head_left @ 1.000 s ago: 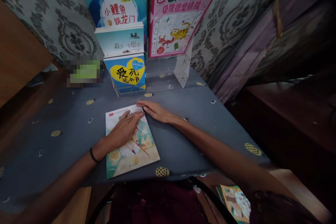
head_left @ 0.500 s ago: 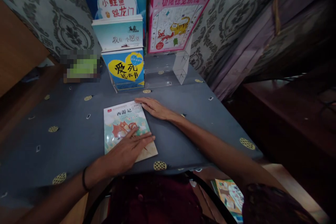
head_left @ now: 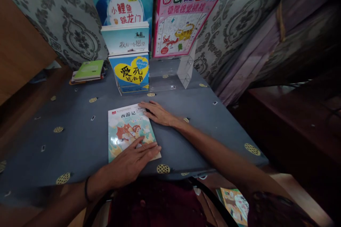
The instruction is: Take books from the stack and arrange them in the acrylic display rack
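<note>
A children's picture book [head_left: 127, 127] with a pale cover lies closed and flat on the grey-blue tablecloth [head_left: 74, 131]. My left hand [head_left: 133, 163] rests flat, fingers spread, on the book's near right corner. My right hand [head_left: 157, 112] lies flat on the cloth, its fingertips touching the book's far right corner. Neither hand grips anything.
A clear acrylic stand [head_left: 183, 72] at the back holds a blue book with a yellow heart [head_left: 131, 72], a teal book [head_left: 124, 40] and two tall books behind. A small stack with a green cover [head_left: 89, 70] lies back left. Another book [head_left: 236, 204] sits low right.
My left hand slid from the middle of the cover toward me to the book's near right corner, uncovering the title. My right hand stayed at the far right corner.
</note>
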`<state>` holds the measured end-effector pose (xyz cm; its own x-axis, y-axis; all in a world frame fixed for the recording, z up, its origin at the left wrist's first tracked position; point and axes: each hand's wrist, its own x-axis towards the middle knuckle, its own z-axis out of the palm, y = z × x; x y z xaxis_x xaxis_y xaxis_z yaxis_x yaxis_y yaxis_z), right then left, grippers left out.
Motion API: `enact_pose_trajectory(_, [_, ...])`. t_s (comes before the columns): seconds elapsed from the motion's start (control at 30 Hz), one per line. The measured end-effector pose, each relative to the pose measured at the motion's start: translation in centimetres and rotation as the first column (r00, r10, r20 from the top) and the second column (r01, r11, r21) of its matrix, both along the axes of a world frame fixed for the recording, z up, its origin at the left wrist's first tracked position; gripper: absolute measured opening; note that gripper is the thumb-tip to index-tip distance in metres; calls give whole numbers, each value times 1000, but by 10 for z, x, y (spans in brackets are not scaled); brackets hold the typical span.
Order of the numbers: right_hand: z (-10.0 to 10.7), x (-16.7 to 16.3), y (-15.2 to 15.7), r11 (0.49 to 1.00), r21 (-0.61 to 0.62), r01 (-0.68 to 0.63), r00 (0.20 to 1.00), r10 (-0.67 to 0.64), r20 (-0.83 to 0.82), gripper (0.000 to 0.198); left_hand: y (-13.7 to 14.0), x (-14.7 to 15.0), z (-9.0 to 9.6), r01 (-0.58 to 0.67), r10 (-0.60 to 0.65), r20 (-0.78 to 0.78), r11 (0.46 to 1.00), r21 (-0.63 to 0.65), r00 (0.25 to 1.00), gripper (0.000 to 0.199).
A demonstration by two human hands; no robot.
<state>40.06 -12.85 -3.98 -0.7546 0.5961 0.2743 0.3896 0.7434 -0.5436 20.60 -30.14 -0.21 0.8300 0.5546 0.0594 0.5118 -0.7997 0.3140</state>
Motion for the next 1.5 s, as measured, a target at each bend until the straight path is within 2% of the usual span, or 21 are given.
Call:
enact_pose_trajectory(0.13, [2,0,-3,1000,25,14,1000,-14,17,46,0,1,1,-6,6,-14,1000,-1,1000,62])
enact_pose_trajectory(0.27, [1,1,-4,999,53,13,1000,-12,-16,44,7,1,12,23,-23,-6,999,-27,1000,50])
enact_pose_trajectory(0.47, [0,4,-1,999,9,42,989,-40,-145,40,44,-3,27,76,-77,-27,996,-46,997,38])
enact_pose_trajectory(0.67, [6,8,-1,989,-125,74,947,-109,-303,41,77,1,15,65,-62,-33,990,123,998,29])
enact_pose_trajectory(0.73, [6,8,0,982,-158,104,931,-152,-332,43,83,3,11,-3,17,-65,980,201,998,23])
enact_pose_trajectory(0.77, [6,9,0,978,-171,119,924,-172,-341,44,86,4,10,-80,103,-86,967,243,991,22])
enact_pose_trajectory(0.83, [5,9,2,972,-183,145,915,-202,-349,46,93,2,9,-296,349,-116,897,329,930,23])
enact_pose_trajectory(0.93, [5,11,3,969,-166,181,914,-228,-335,44,104,-7,11,-571,675,-128,697,435,726,29])
enact_pose_trajectory(1.0, [6,11,1,973,-131,189,922,-222,-316,42,110,-16,13,-643,768,-136,606,469,625,33])
enact_pose_trajectory(1.07, [10,10,-5,983,-75,169,934,-184,-306,40,113,-22,13,-660,794,-145,578,479,590,34])
enact_pose_trajectory(1.2, [22,0,-27,996,82,22,953,4,-302,36,113,-28,11,-665,786,-112,582,468,608,33])
enact_pose_trajectory(1.33, [27,-14,-48,963,200,-180,948,224,-227,34,113,-32,8,-664,768,-74,594,454,636,30])
enact_pose_trajectory(1.43, [21,-19,-49,964,189,-188,959,222,-178,31,112,-39,9,-642,738,-46,613,460,673,25])
enact_pose_trajectory(1.5, [15,-20,-45,980,137,-143,964,170,-205,31,106,-45,11,-603,671,9,661,446,742,25])
